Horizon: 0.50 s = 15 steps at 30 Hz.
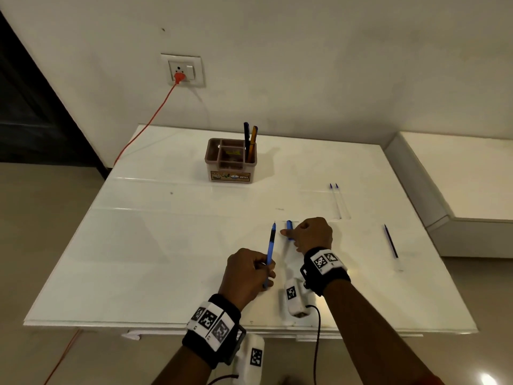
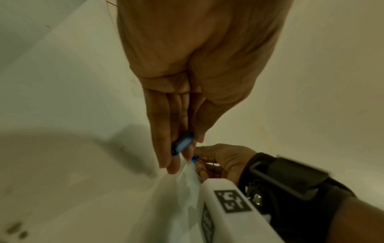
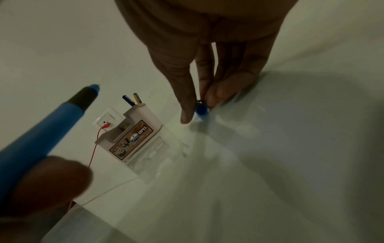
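Right hand [image 1: 312, 236] pinches blue cap [image 1: 289, 225], left hand [image 1: 247, 273] grips pen [image 1: 270, 245]; a shallow pinch could flick the cap away.

The brown plastic pen organiser box [image 1: 219, 166] at the upper middle of the head view bore a picture label [image 1: 230, 176] on its front wall reading "OPEL". Left of centre in the right wrist view, that label [image 3: 133, 137] read "JOYO OPEL".

black wristbands [image 1: 337, 279], checkered tags [image 1: 324, 261], white camera pods [image 1: 296, 302], black cables [image 1: 316, 345]
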{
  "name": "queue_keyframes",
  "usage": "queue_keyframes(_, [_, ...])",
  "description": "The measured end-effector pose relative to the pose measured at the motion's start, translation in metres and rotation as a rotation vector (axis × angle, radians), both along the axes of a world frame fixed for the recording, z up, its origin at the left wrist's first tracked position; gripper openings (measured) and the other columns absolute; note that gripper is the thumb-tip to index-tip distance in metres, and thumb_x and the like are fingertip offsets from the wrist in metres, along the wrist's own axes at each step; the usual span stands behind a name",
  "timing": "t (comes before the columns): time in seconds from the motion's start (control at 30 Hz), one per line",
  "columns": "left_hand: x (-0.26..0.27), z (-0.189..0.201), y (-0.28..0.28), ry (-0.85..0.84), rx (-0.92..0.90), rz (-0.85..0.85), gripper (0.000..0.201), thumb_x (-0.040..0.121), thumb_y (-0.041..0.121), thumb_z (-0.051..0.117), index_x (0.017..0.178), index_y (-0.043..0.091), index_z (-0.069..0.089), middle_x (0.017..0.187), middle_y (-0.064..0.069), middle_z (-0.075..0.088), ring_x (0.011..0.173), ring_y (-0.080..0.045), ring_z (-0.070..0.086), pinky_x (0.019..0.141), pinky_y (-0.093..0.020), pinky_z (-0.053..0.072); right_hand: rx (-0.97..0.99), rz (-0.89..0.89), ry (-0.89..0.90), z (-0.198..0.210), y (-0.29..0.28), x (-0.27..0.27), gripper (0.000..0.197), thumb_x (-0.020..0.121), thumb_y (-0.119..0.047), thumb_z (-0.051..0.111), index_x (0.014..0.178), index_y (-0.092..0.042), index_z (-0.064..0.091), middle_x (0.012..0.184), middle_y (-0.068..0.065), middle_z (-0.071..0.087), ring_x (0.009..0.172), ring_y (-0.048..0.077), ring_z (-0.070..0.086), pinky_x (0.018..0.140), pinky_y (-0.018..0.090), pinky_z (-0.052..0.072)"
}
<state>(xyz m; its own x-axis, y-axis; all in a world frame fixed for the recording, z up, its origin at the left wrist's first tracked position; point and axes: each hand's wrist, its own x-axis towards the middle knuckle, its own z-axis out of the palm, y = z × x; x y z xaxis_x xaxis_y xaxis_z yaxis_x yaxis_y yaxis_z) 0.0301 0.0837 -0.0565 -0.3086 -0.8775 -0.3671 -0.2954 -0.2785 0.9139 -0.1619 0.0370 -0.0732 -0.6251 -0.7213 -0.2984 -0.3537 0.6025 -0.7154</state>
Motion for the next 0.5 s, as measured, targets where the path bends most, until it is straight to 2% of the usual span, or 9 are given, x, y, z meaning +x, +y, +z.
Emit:
queue_keyframes(0.1, [0.000, 0.000, 0.001, -0.007, 0.012, -0.003, 0.012, 0.091, 0.001, 0.065, 0.091, 0.003, 0.077, 0.080, -0.020, 0.076, 0.063, -0.024, 0.072, 0.061, -0.029, 0.064, -0.019, -0.034, -0.017, 0.005, 0.008, -0.001, 0.055, 0.063, -0.049, 0.094, 0.066, 0.001, 0.072, 0.063, 0.015, 0.073, 0.066, 0.036, 0.074, 0.069, 0.047, 0.064])
queue_keyframes(0.17, [-0.002, 0.000, 0.002, -0.014, 0.017, -0.008, 0.012, 0.092, 0.000, 0.065, 0.093, 0.002, 0.076, 0.081, -0.020, 0.076, 0.062, -0.023, 0.072, 0.060, -0.029, 0.064, -0.079, -0.100, -0.061, 0.012, 0.021, -0.004, 0.055, 0.070, -0.049, 0.089, 0.068, 0.004, 0.071, 0.065, 0.017, 0.074, 0.066, 0.038, 0.073, 0.069, 0.050, 0.064])
queue_keyframes(0.2, [-0.002, 0.000, 0.002, -0.016, 0.020, -0.013, 0.012, 0.092, 0.001, 0.065, 0.093, 0.002, 0.076, 0.081, -0.020, 0.076, 0.062, -0.023, 0.072, 0.061, -0.030, 0.064, -0.122, -0.121, -0.094, 0.017, 0.031, -0.003, 0.049, 0.073, -0.043, 0.088, 0.070, 0.003, 0.072, 0.067, 0.017, 0.074, 0.064, 0.037, 0.073, 0.067, 0.048, 0.064])
queue_keyframes(0.3, [-0.008, 0.001, 0.006, -0.016, 0.022, -0.063, 0.013, 0.091, 0.002, 0.065, 0.097, 0.003, 0.076, 0.083, -0.019, 0.077, 0.069, -0.030, 0.076, 0.067, -0.035, 0.065, -0.217, -0.064, -0.234, 0.032, 0.061, 0.008, 0.023, 0.081, -0.026, 0.085, 0.080, -0.005, 0.076, 0.076, 0.013, 0.077, 0.061, 0.023, 0.071, 0.055, 0.033, 0.057])
queue_keyframes(0.33, [-0.010, 0.002, 0.008, -0.019, 0.022, -0.087, 0.013, 0.091, 0.004, 0.066, 0.098, 0.004, 0.076, 0.083, -0.018, 0.077, 0.072, -0.031, 0.077, 0.069, -0.036, 0.065, -0.241, -0.011, -0.295, 0.039, 0.068, 0.013, 0.019, 0.084, -0.026, 0.083, 0.084, -0.008, 0.078, 0.078, 0.010, 0.078, 0.066, 0.020, 0.072, 0.055, 0.029, 0.055])
queue_keyframes(0.4, [-0.013, 0.003, 0.011, -0.016, 0.016, -0.116, 0.013, 0.093, 0.012, 0.068, 0.100, 0.004, 0.076, 0.084, -0.016, 0.078, 0.074, -0.030, 0.078, 0.070, -0.037, 0.065, -0.277, 0.080, -0.389, 0.047, 0.074, 0.021, 0.016, 0.090, -0.026, 0.077, 0.091, -0.011, 0.080, 0.085, 0.006, 0.080, 0.079, 0.020, 0.075, 0.061, 0.028, 0.055])
queue_keyframes(0.5, [-0.015, 0.004, 0.010, -0.008, 0.001, -0.116, 0.018, 0.093, 0.018, 0.069, 0.103, 0.004, 0.076, 0.085, -0.014, 0.078, 0.074, -0.029, 0.078, 0.074, -0.038, 0.065, -0.325, 0.107, -0.439, 0.049, 0.071, 0.027, 0.013, 0.087, -0.022, 0.080, 0.093, -0.010, 0.081, 0.087, 0.007, 0.080, 0.084, 0.020, 0.075, 0.066, 0.028, 0.056])
